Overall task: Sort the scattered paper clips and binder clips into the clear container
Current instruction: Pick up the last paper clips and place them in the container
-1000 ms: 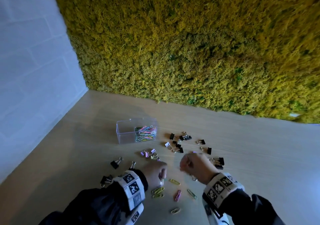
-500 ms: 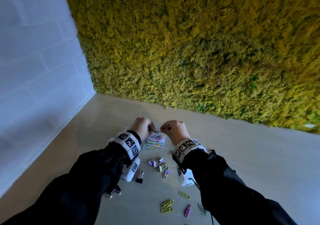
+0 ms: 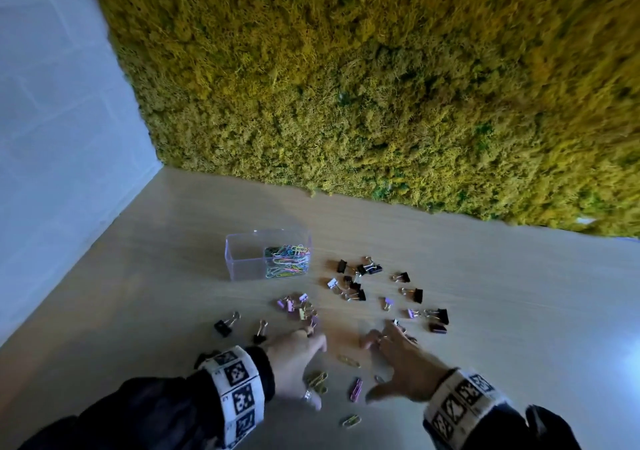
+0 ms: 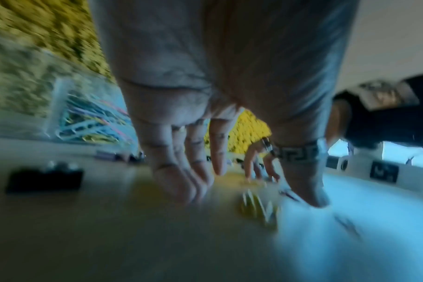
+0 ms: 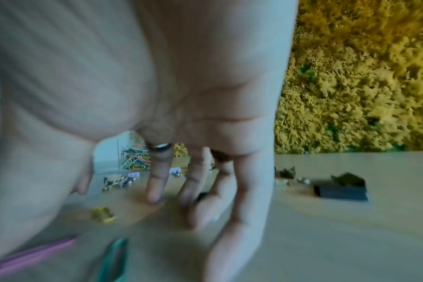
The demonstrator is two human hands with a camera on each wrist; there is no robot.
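Observation:
The clear container (image 3: 242,259) stands on the wooden table, its right part full of coloured paper clips (image 3: 287,261). Both hands hover low over loose paper clips at the near edge, fingers spread and holding nothing. My left hand (image 3: 298,363) is beside yellow clips (image 3: 317,380), seen blurred as yellow clips (image 4: 256,206) in the left wrist view. My right hand (image 3: 398,366) is above a pink clip (image 3: 356,389) and near a yellow clip (image 3: 349,360). In the right wrist view a pink clip (image 5: 34,255), a teal clip (image 5: 114,257) and a yellow clip (image 5: 103,214) lie under the palm.
Black binder clips (image 3: 360,271) and purple ones (image 3: 294,306) lie scattered between the hands and the container. More black clips (image 3: 223,326) sit to the left. A moss wall (image 3: 381,86) rises at the table's far edge, a white wall (image 3: 52,138) on the left.
Both hands have come back from above the container to the near loose paper clips. Their fingers, closed over the container half a second ago, are now spread.

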